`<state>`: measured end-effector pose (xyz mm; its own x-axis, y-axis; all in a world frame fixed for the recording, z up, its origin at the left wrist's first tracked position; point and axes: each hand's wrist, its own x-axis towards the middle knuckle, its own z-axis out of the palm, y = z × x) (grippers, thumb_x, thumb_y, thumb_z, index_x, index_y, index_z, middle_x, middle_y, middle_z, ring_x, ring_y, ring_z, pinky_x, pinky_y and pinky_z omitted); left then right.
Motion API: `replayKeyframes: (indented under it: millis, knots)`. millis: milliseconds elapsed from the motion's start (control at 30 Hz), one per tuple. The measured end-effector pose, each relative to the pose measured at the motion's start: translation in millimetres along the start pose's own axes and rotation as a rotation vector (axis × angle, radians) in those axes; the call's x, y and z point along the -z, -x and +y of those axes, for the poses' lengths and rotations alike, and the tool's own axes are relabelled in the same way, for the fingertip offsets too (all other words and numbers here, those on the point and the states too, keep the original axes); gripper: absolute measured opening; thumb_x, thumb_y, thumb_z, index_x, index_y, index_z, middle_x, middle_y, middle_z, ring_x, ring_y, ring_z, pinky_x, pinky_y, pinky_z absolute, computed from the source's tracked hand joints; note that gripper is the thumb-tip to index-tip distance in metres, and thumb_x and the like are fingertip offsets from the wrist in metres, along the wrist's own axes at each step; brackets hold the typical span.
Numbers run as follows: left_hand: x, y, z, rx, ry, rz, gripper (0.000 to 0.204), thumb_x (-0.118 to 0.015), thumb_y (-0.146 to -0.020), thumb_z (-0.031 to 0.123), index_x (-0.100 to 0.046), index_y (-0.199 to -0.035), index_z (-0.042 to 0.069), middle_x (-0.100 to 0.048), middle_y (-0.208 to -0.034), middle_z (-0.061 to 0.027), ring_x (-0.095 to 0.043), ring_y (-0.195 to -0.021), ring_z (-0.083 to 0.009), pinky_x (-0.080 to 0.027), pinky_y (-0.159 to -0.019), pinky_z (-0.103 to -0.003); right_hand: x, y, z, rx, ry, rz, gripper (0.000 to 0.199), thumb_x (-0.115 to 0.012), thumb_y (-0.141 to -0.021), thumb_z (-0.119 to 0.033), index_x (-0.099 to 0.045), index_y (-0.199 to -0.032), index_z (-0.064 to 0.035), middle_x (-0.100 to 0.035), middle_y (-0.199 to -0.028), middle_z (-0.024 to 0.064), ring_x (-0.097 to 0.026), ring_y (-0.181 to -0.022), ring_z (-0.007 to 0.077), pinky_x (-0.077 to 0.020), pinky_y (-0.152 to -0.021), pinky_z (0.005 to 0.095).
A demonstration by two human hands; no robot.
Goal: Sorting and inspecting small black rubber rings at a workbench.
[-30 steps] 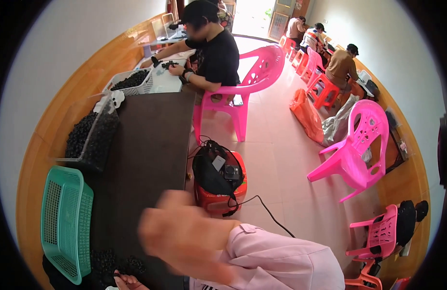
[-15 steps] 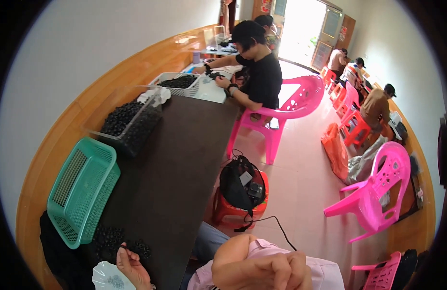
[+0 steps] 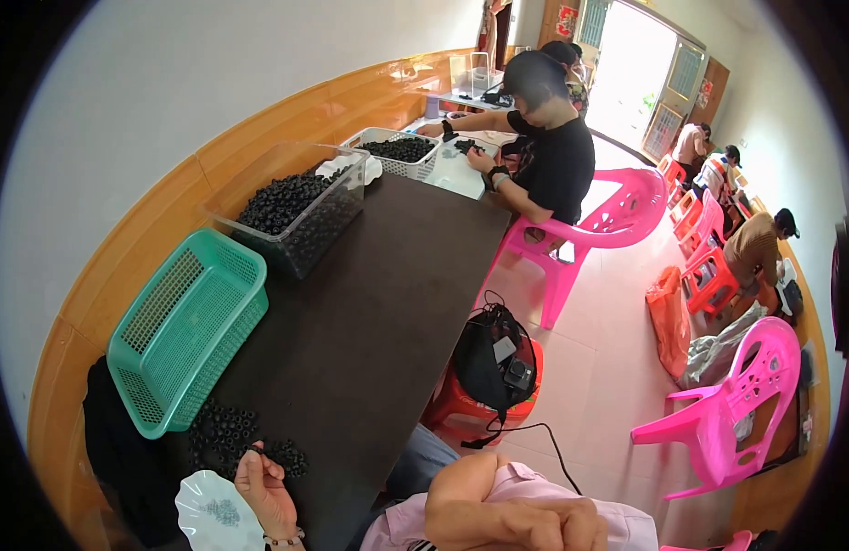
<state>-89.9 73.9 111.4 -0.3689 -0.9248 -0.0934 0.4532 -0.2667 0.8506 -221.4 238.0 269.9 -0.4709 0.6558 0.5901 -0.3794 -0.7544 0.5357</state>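
My left hand (image 3: 266, 489), with a beaded bracelet at its wrist, is over the near left of the dark table. Its thumb and fingers pinch a small black piece (image 3: 256, 449), which looks like the loose ring-shaped black pieces (image 3: 224, 433) heaped beside it. Close by on the near side, a white scalloped dish (image 3: 202, 505) holds a scatter of tiny greyish bits. My right hand (image 3: 557, 525) is curled in front of my pink shirt, away from the table. Whatever its fingers hold, if anything, is hidden.
A green basket (image 3: 250, 266) and a clear bin (image 3: 305, 246) full of black pieces line the wall side of the table (image 3: 369, 275). A co-worker in black (image 3: 557, 156) sits beyond. On the right stand a red stool (image 3: 461, 415) bearing a black bag and a pink chair (image 3: 718, 441).
The view has turned, so the table, baskets and co-worker appear farther right and mostly lower. My left hand keeps its pinch beside the black pieces, and my right hand stays curled.
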Motion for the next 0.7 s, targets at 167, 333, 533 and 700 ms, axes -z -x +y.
replayKeyframes:
  millis: [167,333,533,700]
  knots:
    - [-0.6,0.6,0.4,-0.003,0.007,-0.005,0.02,-0.064,-0.091,0.019,-0.065,-0.102,0.001,-0.06,-0.071,0.0017,-0.052,-0.059,-0.0048,-0.042,-0.054,-0.017,-3.5,1.1,3.9,-0.099,-0.114,-0.013,0.006,-0.062,-0.088,-0.004,-0.066,-0.093,-0.0063,-0.059,-0.094,0.0026,-0.051,-0.087,0.018,-0.0461,-0.077,0.0273]
    - [-4.7,1.9,0.1,-0.03,0.032,0.012,0.018,-0.062,-0.092,0.014,-0.065,-0.101,-0.001,-0.058,-0.068,0.0008,-0.05,-0.058,-0.0057,-0.04,-0.052,-0.019,-7.6,9.6,0.3,-0.142,-0.16,0.0,0.004,-0.062,-0.088,-0.003,-0.065,-0.089,-0.0058,-0.058,-0.09,0.004,-0.051,-0.08,0.0186,-0.0461,-0.074,0.0277]
    - [3.4,2.7,7.5,-0.078,0.016,-0.015,0.02,-0.063,-0.092,0.018,-0.065,-0.102,0.0,-0.058,-0.072,0.0026,-0.051,-0.061,-0.0041,-0.039,-0.053,-0.019,-37.6,9.3,12.4,-0.159,-0.326,0.131,0.011,-0.06,-0.088,0.001,-0.067,-0.09,-0.0061,-0.059,-0.093,0.0026,-0.052,-0.084,0.0168,-0.0462,-0.074,0.0246]
    - [6.1,10.7,15.7,-0.104,0.056,0.031,0.021,-0.063,-0.092,0.017,-0.065,-0.103,0.0,-0.058,-0.072,0.0021,-0.05,-0.061,-0.0046,-0.041,-0.055,-0.019,-31.3,26.1,-7.0,-0.248,-0.403,0.061,0.012,-0.059,-0.089,0.001,-0.068,-0.091,-0.0075,-0.059,-0.096,0.0024,-0.052,-0.087,0.0165,-0.0463,-0.075,0.0241]
